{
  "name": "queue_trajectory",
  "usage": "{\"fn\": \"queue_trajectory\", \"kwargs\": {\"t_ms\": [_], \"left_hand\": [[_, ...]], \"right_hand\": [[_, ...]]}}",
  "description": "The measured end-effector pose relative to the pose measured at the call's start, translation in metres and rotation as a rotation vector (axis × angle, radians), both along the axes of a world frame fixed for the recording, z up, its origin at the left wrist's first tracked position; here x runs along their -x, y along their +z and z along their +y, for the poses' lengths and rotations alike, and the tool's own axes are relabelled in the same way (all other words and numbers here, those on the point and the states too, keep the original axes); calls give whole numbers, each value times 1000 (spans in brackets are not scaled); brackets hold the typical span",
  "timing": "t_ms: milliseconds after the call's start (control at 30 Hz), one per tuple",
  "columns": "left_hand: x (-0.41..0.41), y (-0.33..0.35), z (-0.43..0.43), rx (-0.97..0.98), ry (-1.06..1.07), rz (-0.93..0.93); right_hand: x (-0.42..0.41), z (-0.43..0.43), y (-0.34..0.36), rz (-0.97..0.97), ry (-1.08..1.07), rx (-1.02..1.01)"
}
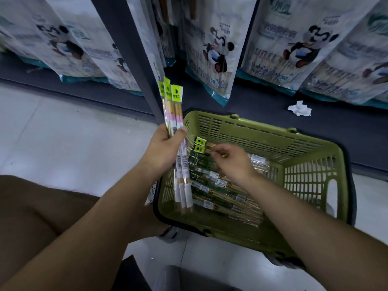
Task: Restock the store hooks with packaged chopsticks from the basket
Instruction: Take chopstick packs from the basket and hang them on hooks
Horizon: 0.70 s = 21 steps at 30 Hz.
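Observation:
A green plastic basket [270, 141] stands on the floor in front of me, holding several packaged chopsticks [218, 194] that lie flat. My left hand [165, 148] grips a bunch of three chopstick packs [173, 114] with yellow-green header cards, held upright over the basket's left rim. My right hand [233, 160] reaches into the basket with fingers curled down over packs with yellow-green tags [199, 144]; whether it grips one is hidden.
Large panda-printed bags [212, 49] hang in rows above a dark lower shelf [262, 106]. A grey upright post [126, 49] rises left of the basket. A crumpled white tissue [299, 109] lies on the shelf. My knee [42, 206] is at lower left.

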State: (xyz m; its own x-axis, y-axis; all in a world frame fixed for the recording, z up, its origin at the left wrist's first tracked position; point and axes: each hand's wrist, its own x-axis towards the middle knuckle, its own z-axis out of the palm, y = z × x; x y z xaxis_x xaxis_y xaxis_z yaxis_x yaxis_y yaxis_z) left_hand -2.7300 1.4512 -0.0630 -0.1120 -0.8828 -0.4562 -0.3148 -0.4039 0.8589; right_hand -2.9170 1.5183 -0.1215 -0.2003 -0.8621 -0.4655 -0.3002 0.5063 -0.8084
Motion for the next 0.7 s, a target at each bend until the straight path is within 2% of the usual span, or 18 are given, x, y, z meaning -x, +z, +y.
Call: {"fn": "queue_trajectory", "kwargs": {"t_ms": [67, 167, 400, 533, 700], "left_hand": [[-4, 0, -3, -5, -24, 11], [-6, -3, 0, -54, 16, 115], [-3, -8, 0, -41, 45, 166], [0, -7, 0, -43, 48, 182], [1, -8, -2, -45, 62, 190]], "right_hand": [[22, 1, -24, 270, 124, -85], [48, -1, -54, 456, 269, -202], [57, -9, -89, 655, 432, -293], [54, -10, -98, 812, 440, -348], [56, -11, -102, 841, 466, -325]]}}
